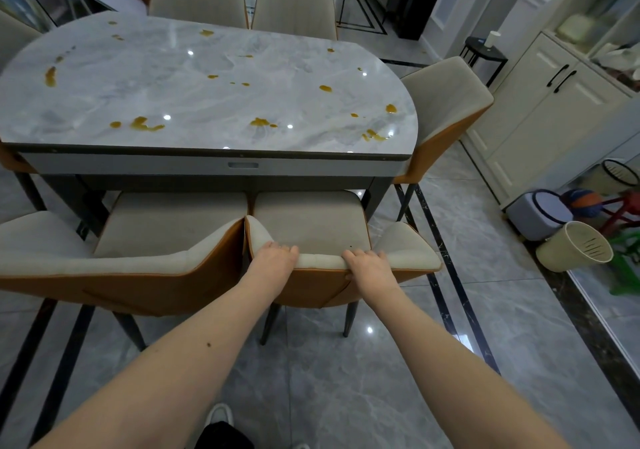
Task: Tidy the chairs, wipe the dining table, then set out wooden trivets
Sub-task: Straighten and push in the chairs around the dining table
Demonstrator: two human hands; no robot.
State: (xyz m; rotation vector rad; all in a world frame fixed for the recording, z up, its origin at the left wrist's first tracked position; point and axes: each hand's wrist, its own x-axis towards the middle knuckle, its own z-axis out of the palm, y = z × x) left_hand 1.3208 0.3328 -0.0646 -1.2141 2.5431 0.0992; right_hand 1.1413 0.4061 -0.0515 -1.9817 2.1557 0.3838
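On the near left we're seeing a beige chair [104,258] with an orange back, its seat tucked under the table edge. Just beside it, touching back to back, we're gripping the second chair [311,220]: our left hand [275,256] is curling its fingers over the top rim of the backrest, and our right hand [367,263] is doing the same further along, thumb pressing against the orange rear. Beyond them the marble dining table [207,77] is lying spattered with yellow-orange spills [145,123] across its whole top. More chairs are standing at the far side [294,5] and at the rounded right end [446,102]. Over on the right we're looking at a white cabinet [540,102], and a cream bin [575,251] is tipping sideways on the floor.
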